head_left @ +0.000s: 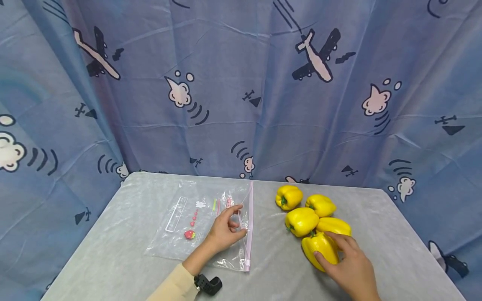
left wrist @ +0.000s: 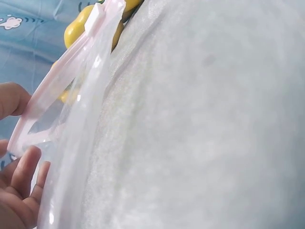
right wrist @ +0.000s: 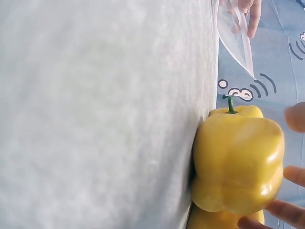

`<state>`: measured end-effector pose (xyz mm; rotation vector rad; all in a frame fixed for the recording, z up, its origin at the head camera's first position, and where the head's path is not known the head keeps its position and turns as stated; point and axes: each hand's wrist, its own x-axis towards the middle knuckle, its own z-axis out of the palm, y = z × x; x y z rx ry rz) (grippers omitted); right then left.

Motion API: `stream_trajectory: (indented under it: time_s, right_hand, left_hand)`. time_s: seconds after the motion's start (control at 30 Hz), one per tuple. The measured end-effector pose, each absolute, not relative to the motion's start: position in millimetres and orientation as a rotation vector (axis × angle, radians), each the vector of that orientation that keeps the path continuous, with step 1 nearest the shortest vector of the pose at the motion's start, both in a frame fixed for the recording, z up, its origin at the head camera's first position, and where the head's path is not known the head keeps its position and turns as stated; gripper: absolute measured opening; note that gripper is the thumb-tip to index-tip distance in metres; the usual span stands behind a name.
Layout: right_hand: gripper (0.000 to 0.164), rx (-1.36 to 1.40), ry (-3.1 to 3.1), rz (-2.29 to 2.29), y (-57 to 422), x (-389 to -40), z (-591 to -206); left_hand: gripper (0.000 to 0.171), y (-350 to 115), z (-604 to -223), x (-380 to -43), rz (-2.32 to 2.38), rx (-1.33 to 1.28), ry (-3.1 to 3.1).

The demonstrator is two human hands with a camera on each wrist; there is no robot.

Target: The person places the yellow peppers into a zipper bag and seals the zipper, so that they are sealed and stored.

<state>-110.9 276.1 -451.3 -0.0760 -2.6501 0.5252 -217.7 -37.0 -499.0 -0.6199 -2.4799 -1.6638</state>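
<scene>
A clear zip bag [head_left: 177, 242] with strawberry prints lies on the cloth, its pink zip edge [head_left: 249, 217] facing right. My left hand [head_left: 224, 230] holds the bag at its mouth, thumb and fingers apart; in the left wrist view the pink edge [left wrist: 52, 78] is lifted and the mouth gapes. Several yellow bell peppers [head_left: 301, 221] are grouped on the right. Around the nearest bell pepper [head_left: 318, 251] my right hand [head_left: 352, 267] spreads its fingers. In the right wrist view fingertips [right wrist: 281, 210] touch or nearly touch that pepper, while the thumb stands off it.
A grey-white cloth [head_left: 271, 251] covers the table. Blue curtains [head_left: 226, 83] with airplane prints hang behind and at the sides. A white slider [left wrist: 94, 19] sits on the bag's zip at its near end. A black band [head_left: 208, 284] is on the left wrist.
</scene>
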Motion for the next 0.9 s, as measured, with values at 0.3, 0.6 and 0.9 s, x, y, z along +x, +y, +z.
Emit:
stream_trajectory:
  time_s: [0.3, 0.6, 0.9]
  right_hand:
    - [0.071, -0.146, -2.770, 0.539, 276.8, -113.0, -452.5]
    - [0.081, -0.190, -2.868, 0.581, 275.8, -114.3, -451.6]
    - [0.087, -0.204, -2.941, 0.618, 277.4, -116.2, -450.4]
  left_hand:
    - [0.069, -36.9, -498.6, -216.8, -1.668, -0.633, -2.479]
    - [0.069, -35.9, -497.4, -216.9, -1.641, -0.630, -2.495]
    - [0.069, -36.1, -496.8, -216.6, -1.641, -0.634, -2.498]
